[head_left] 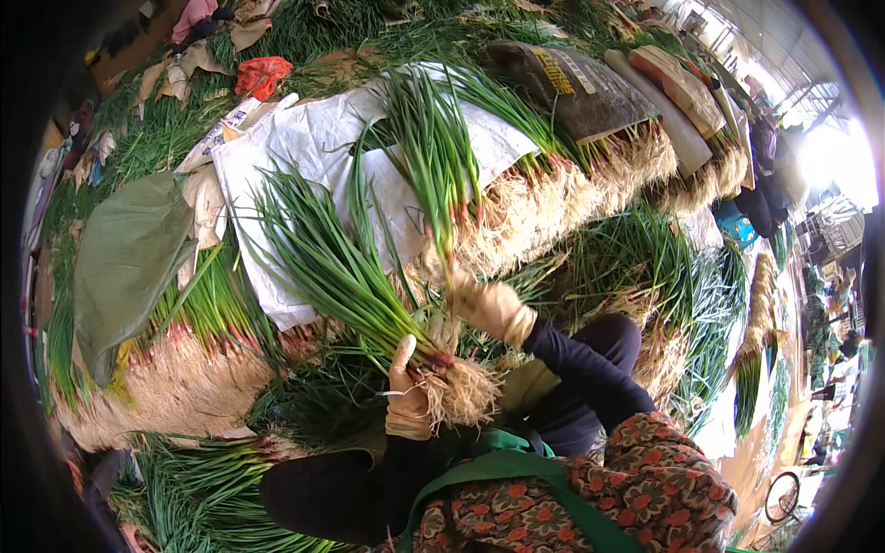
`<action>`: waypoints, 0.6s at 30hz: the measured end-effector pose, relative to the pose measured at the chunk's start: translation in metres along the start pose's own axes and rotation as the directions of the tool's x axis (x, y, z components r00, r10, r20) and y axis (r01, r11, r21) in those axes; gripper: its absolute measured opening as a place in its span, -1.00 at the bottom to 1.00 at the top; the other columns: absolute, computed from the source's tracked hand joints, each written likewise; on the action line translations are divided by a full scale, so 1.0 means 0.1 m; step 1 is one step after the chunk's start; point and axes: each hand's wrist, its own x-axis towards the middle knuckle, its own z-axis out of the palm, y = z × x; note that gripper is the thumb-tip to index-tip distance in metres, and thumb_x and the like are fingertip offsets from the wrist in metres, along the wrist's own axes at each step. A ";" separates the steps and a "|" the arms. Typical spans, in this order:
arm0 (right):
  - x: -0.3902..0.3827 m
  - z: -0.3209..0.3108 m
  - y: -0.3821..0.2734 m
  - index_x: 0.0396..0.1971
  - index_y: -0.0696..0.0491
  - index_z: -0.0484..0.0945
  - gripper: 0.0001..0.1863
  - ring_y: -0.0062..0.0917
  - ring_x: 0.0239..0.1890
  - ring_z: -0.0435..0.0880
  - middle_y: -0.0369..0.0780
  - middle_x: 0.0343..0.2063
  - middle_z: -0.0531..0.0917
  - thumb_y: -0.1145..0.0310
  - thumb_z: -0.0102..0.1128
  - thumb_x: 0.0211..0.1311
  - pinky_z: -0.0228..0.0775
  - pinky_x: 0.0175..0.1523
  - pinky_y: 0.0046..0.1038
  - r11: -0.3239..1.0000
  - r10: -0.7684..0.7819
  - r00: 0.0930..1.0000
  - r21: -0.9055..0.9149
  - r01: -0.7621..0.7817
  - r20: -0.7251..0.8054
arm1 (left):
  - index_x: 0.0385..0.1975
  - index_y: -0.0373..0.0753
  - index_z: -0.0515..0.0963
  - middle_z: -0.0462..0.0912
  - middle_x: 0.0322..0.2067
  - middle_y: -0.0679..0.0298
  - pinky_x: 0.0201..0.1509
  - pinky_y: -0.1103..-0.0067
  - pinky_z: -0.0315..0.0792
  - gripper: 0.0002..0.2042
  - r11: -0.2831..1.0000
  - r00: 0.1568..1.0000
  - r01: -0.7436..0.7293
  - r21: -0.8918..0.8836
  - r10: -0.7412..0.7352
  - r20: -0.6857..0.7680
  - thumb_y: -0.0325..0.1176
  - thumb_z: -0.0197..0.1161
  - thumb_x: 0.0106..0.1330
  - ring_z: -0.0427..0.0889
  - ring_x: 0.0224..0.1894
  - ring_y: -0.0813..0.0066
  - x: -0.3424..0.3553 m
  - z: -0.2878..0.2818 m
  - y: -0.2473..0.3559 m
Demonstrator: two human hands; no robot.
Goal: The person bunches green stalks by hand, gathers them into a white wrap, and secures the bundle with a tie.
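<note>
My left hand point(406, 392), in a pale glove, is closed round the lower stems of a thick bunch of spring onions point(336, 272). Its long green leaves fan out to the upper left, and the pale bushy roots point(461, 392) hang beside my thumb. My right hand point(495, 311), also gloved and a little blurred, is closed at the root end of a few more spring onions point(442, 217). Their leaves lie over the white sheet point(309, 138) beyond. The right fingertips are partly smeared by motion.
A long row of spring onions with roots point(530, 212) facing me runs across the middle, partly under dark sacks point(576, 92). A green cloth point(129, 267) covers more at left. Loose green heaps point(636, 258) lie at right; a red bag point(262, 77) sits far back.
</note>
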 end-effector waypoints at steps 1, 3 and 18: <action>-0.17 -0.04 -0.08 -0.19 -0.06 0.54 -0.75 -0.37 -0.60 0.59 -0.19 -0.54 0.62 0.19 0.05 0.17 0.46 -0.51 -0.40 0.955 -0.068 0.993 0.293 0.038 0.093 | -0.37 -0.36 0.47 0.59 -0.59 0.01 -0.52 0.57 0.52 -0.67 0.999 0.998 0.039 -0.028 -0.040 -0.053 -0.14 0.06 0.26 0.55 -0.63 0.37 -0.05 0.27 0.04; -0.45 0.18 -0.10 -0.01 -0.06 0.41 -0.62 -0.29 -0.50 0.59 -0.11 -0.44 0.59 0.15 0.01 0.19 0.42 -0.43 -0.32 0.933 -0.196 0.971 0.331 0.142 0.135 | -0.35 -0.37 0.47 0.59 -0.57 0.00 -0.54 0.54 0.51 -0.66 0.991 0.990 0.102 -0.087 -0.109 -0.084 -0.13 0.06 0.27 0.56 -0.62 0.37 -0.10 0.42 0.07; 0.11 -0.08 -0.29 -0.24 0.11 0.55 -0.35 -0.27 -0.37 0.63 -0.03 -0.43 0.63 -0.25 0.08 0.01 0.44 -0.24 -0.35 0.943 0.297 0.876 0.027 -0.331 0.380 | -0.23 -0.36 0.46 0.60 -0.52 0.02 -0.52 0.56 0.49 -0.69 0.990 0.984 0.139 -0.039 -0.142 -0.110 -0.19 0.02 0.29 0.58 -0.60 0.32 -0.06 0.34 -0.14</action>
